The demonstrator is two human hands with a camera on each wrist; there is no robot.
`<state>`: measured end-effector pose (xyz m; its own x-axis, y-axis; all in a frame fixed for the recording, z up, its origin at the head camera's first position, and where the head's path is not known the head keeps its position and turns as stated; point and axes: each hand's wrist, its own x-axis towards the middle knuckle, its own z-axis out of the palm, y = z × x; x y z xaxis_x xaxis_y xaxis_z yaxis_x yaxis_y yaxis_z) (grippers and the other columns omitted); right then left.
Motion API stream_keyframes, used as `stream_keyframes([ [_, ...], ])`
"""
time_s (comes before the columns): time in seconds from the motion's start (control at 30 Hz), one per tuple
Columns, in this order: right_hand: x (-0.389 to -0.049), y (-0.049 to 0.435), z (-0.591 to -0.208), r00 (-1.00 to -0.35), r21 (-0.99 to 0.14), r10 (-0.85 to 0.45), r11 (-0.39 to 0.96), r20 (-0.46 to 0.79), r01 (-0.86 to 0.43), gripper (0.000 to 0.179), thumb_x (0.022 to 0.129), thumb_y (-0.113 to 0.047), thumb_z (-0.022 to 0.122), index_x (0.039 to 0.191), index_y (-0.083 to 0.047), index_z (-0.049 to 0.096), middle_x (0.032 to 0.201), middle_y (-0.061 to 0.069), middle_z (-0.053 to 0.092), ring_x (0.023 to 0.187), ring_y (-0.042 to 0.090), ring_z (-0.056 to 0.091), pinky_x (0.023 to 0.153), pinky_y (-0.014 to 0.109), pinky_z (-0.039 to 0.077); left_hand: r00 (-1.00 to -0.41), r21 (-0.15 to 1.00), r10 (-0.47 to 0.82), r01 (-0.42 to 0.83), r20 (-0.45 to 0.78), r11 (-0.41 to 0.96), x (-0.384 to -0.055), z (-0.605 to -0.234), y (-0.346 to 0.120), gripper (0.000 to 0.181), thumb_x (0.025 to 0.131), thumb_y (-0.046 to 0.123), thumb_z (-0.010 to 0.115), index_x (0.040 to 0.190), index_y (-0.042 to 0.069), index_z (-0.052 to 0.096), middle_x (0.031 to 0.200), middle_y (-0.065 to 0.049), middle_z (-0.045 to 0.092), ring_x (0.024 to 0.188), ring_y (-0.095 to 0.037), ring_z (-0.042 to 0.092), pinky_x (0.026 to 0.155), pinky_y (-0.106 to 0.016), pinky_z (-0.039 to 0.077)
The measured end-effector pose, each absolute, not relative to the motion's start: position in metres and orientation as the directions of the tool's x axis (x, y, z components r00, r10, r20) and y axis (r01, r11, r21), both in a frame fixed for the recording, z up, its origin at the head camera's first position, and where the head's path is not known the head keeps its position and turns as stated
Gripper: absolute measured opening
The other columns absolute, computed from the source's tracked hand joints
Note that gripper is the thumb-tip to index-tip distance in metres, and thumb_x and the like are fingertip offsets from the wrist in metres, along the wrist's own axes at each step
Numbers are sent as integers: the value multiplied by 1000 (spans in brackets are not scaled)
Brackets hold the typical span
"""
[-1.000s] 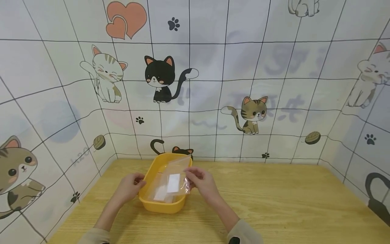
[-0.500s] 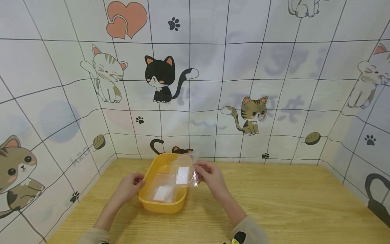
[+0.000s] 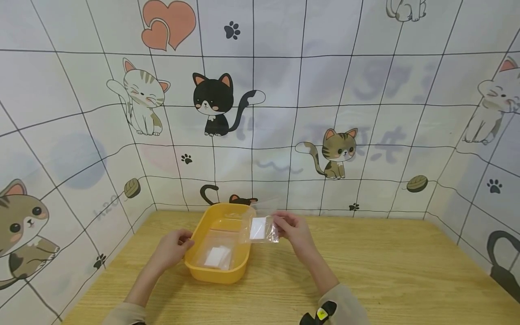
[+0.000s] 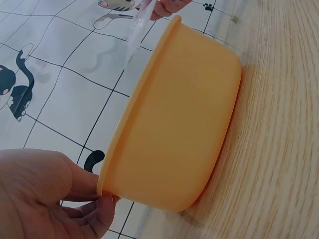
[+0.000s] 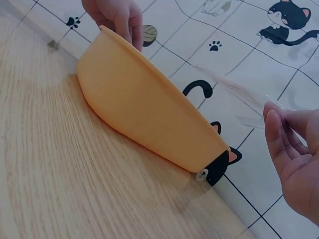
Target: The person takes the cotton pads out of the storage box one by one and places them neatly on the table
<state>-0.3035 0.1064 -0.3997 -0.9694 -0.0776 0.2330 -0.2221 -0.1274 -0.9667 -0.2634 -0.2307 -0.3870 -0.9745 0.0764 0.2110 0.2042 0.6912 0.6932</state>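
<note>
A yellow plastic basin (image 3: 217,276) stands on the wooden table, left of the middle. My left hand (image 3: 172,247) pinches its left rim between thumb and fingers, as the left wrist view shows up close. Inside the basin lies a clear plastic bag (image 3: 215,250) with a white piece in it; how many bags are stacked there I cannot tell. Another clear plastic bag (image 3: 259,228), holding a white rectangle, hangs over the basin's right rim. My right hand (image 3: 296,232) pinches this bag by its right edge, thumb against fingers. In the right wrist view the bag is seen nearly edge-on.
The wooden table (image 3: 365,262) stretches to the right of the basin. A white cloth wall (image 3: 276,122) printed with cats and grid lines rises behind and on both sides. A black strap with a yellow mark (image 3: 322,313) sits at the right sleeve.
The right hand has drawn its plastic bag up and rightward, from over the middle of the basin to past its right rim. The left hand has stayed on the left rim.
</note>
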Motion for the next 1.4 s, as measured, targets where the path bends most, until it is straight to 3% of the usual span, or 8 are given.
stream_keyframes([
  [0.5, -312, 129, -407, -980, -975, -17, -106, 199, -197, 24, 100, -7, 62, 118, 9, 65, 93, 7, 68, 76, 15, 62, 68, 23, 55, -976, 695, 73, 198, 205, 691, -264, -387, -231, 20, 94, -1, 64, 111, -11, 67, 90, -8, 66, 80, -20, 62, 61, -29, 54],
  [0.77, -315, 138, -418, -989, -984, 26, -94, 146, -148, 32, 101, -12, 63, 124, 10, 61, 97, 6, 68, 83, 13, 63, 74, 23, 56, -976, 700, 71, 197, 205, 687, -264, -388, -231, 19, 94, -1, 64, 110, -11, 67, 90, -8, 66, 80, -21, 63, 61, -30, 54],
  [1.03, -320, 143, -428, -992, -988, 58, -106, 110, -116, 32, 99, -8, 64, 122, 15, 61, 88, 3, 68, 76, 10, 64, 68, 22, 55, -976, 701, 75, 199, 204, 684, -263, -387, -231, 20, 95, -1, 64, 111, -12, 66, 91, -9, 67, 81, -21, 63, 62, -29, 55],
  [1.4, -319, 147, -434, -995, -996, 60, -27, 82, -83, 32, 99, -8, 64, 122, 14, 62, 92, 8, 70, 74, 12, 65, 65, 22, 55, -974, 702, 79, 208, 212, 681, -265, -387, -231, 20, 95, 0, 64, 111, -12, 67, 89, -8, 66, 79, -20, 63, 60, -27, 53],
])
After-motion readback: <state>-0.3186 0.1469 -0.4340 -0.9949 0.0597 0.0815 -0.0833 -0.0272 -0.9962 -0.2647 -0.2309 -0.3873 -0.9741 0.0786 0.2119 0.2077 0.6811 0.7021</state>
